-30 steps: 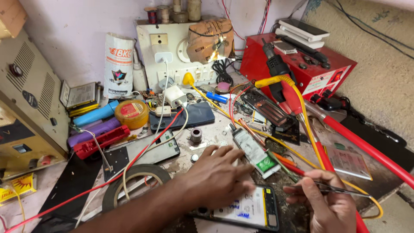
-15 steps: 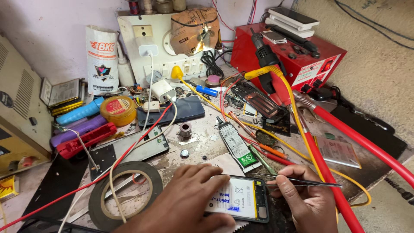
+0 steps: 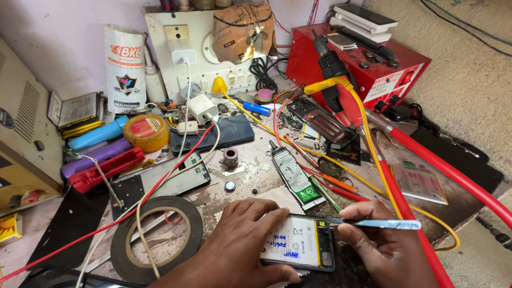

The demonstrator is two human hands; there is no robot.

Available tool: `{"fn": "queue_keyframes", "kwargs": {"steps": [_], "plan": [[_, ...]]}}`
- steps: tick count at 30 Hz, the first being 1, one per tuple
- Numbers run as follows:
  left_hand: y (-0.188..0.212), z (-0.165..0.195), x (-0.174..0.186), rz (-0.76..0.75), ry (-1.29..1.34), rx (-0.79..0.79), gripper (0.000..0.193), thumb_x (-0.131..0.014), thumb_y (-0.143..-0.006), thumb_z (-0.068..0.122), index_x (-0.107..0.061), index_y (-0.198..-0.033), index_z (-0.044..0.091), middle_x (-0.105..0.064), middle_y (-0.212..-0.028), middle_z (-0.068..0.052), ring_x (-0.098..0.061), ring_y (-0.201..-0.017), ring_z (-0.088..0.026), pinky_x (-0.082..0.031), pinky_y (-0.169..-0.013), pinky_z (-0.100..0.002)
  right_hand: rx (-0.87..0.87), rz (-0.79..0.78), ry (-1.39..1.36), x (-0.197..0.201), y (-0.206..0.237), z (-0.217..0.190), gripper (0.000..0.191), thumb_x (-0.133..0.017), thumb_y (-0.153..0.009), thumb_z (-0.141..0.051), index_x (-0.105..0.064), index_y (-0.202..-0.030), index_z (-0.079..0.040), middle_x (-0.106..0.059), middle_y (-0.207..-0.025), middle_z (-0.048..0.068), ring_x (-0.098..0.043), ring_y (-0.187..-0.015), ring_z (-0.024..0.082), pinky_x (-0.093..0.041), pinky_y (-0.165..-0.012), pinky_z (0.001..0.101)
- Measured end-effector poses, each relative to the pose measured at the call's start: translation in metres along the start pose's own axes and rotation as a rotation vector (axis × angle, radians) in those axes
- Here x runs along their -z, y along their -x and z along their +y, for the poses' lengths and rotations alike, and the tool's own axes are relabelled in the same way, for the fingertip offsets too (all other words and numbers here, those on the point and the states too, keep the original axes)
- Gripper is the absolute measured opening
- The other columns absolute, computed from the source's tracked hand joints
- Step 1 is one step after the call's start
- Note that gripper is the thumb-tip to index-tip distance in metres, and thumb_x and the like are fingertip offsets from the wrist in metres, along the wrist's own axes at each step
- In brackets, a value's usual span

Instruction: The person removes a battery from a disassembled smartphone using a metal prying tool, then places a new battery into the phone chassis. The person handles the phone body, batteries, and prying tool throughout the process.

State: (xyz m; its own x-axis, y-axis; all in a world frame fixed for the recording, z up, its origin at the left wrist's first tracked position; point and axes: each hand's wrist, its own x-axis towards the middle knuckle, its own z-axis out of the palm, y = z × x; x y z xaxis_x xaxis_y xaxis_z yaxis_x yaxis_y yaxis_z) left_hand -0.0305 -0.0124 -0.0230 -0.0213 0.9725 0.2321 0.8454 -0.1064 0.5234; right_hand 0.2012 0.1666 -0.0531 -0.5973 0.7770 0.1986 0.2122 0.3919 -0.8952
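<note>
You are working on an opened phone (image 3: 301, 242) that is lying flat near the front edge of the bench, its back cover off. Its dark frame is surrounding a white battery with blue handwriting and a yellow strip along the right side, and a narrow band of dark circuitry is showing at the right end. Its left part is lying hidden under your palm. You are also holding slim metal tweezers (image 3: 373, 224), which are lying nearly level across the phone's upper right corner, their dark tips pointing left onto the frame's top edge.
</note>
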Motion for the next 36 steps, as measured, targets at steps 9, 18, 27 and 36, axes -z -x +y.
{"fn": "queue_keyframes", "kwargs": {"steps": [9,18,27,36], "plan": [[0.000,0.000,-0.007,0.077,-0.043,-0.076,0.077,-0.076,-0.084,0.060,-0.059,-0.138,0.007,-0.056,-0.136,-0.020,-0.045,-0.134,-0.040,-0.030,-0.111,-0.054,0.018,-0.090,-0.177,-0.003,-0.013,0.012,0.022,-0.074,-0.083,-0.005,-0.067,-0.104,-0.004,-0.073,-0.086,0.004,-0.068,-0.082,0.009,-0.057,-0.072,0.0267],[-0.002,0.002,-0.004,0.073,-0.044,-0.053,0.079,-0.079,-0.079,0.058,-0.059,-0.136,0.007,-0.056,-0.134,-0.018,-0.046,-0.132,-0.039,-0.031,-0.109,-0.052,-0.066,0.028,-0.313,-0.006,-0.021,0.017,0.024,-0.068,-0.090,-0.011,-0.065,-0.112,-0.003,-0.077,-0.089,0.012,-0.076,-0.078,0.019,-0.066,-0.070,0.0354],[-0.001,0.004,-0.001,0.069,-0.045,-0.035,0.080,-0.081,-0.077,0.057,-0.058,-0.136,0.008,-0.055,-0.134,-0.017,-0.045,-0.130,-0.040,-0.030,-0.108,-0.052,-0.208,0.044,-0.368,-0.009,-0.023,0.005,0.023,-0.065,-0.092,-0.015,-0.065,-0.112,-0.003,-0.075,-0.087,0.012,-0.074,-0.076,0.020,-0.065,-0.066,0.0361],[-0.002,-0.001,-0.004,0.063,-0.050,-0.053,0.080,-0.081,-0.077,0.059,-0.059,-0.135,0.008,-0.055,-0.133,-0.018,-0.046,-0.129,-0.039,-0.030,-0.108,-0.052,-0.272,0.054,-0.402,-0.011,-0.026,0.004,0.025,-0.065,-0.092,-0.016,-0.065,-0.113,-0.003,-0.073,-0.089,0.013,-0.074,-0.076,0.021,-0.064,-0.062,0.0358]]}}
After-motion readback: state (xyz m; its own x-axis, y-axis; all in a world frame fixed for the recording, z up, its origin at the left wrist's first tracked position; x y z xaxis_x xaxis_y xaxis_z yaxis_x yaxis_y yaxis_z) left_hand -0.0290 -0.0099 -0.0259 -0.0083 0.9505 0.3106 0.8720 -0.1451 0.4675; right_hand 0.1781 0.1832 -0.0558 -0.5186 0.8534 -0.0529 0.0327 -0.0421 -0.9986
